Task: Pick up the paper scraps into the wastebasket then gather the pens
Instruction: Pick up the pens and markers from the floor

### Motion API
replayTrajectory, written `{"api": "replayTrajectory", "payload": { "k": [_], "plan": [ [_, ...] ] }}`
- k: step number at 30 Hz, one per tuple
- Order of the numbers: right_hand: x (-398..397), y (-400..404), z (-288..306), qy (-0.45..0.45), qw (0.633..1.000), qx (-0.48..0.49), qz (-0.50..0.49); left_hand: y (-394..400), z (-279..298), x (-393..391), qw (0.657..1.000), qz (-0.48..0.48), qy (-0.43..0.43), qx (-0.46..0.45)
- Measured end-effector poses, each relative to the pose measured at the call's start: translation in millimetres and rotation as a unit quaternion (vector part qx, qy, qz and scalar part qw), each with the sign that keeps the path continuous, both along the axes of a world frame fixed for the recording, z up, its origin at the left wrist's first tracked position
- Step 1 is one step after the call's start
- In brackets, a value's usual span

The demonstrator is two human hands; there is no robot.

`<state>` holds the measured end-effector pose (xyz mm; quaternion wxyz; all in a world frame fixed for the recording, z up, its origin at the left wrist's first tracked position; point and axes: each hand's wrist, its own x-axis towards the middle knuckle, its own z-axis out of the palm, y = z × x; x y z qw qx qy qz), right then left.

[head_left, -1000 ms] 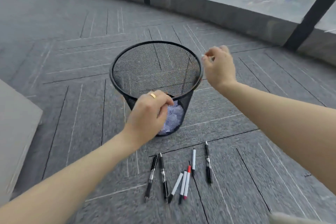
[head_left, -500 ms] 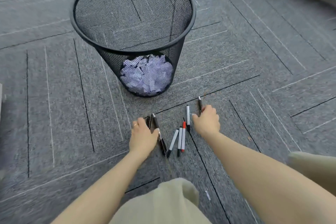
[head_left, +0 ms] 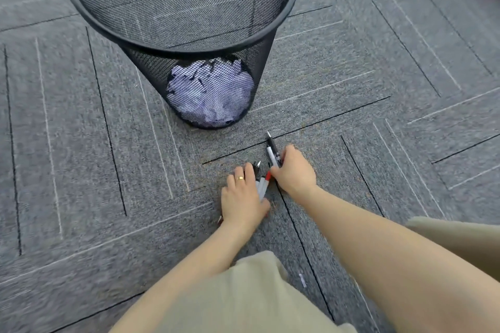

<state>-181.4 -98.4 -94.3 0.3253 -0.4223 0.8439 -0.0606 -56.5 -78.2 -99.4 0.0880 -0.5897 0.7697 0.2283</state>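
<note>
Fingers of both hands, left (head_left: 242,195) and right (head_left: 293,169), have now pushed the scattered pens (head_left: 263,184) together, curled round them.

Wastebasket (head_left: 266,62): black metal mesh. Scraps (head_left: 211,94): white paper. Carpet (head_left: 81,143): grey, rough, matt.

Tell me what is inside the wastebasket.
Through the wastebasket mesh, a heap of white paper scraps covers the bottom. Anything buried beneath the heap cannot be seen.

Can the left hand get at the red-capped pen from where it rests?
Probably yes: the left hand already lies against the pen bunch, the red-capped pen just beside its fingers, with only the right hand crowding the far side.
</note>
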Motion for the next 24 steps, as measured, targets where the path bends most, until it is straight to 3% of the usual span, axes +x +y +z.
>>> {"api": "replayTrajectory", "payload": {
  "k": [3, 9, 13, 16, 19, 22, 24],
  "plan": [
    [-6, 8, 1, 0.002, 1.000, -0.021, 0.015, -5, 0, 2, 1.000, 0.015, 0.022, -0.004],
    [3, 21, -4, 0.043, 0.996, -0.058, 0.055, -19, -2, 17, 0.999, 0.001, -0.028, -0.023],
    [3, 7, -4, 0.072, 0.993, -0.017, 0.091, -26, 1, 24, 0.997, -0.024, -0.068, -0.024],
    [-3, -4, -1, 0.077, 0.987, 0.025, 0.139, -30, 4, 24, 0.999, 0.031, -0.015, 0.035],
    [-3, -19, 10, 0.005, 0.991, 0.018, 0.132, -35, 15, 33, 0.986, 0.131, 0.049, 0.088],
    [4, -29, 35, -0.143, 0.989, 0.013, 0.044, -36, 49, 44, 0.957, 0.240, 0.113, 0.121],
    [6, -24, 64, -0.228, 0.973, 0.027, 0.011, -36, 83, 49, 0.946, 0.256, 0.132, 0.151]
  ]
}}
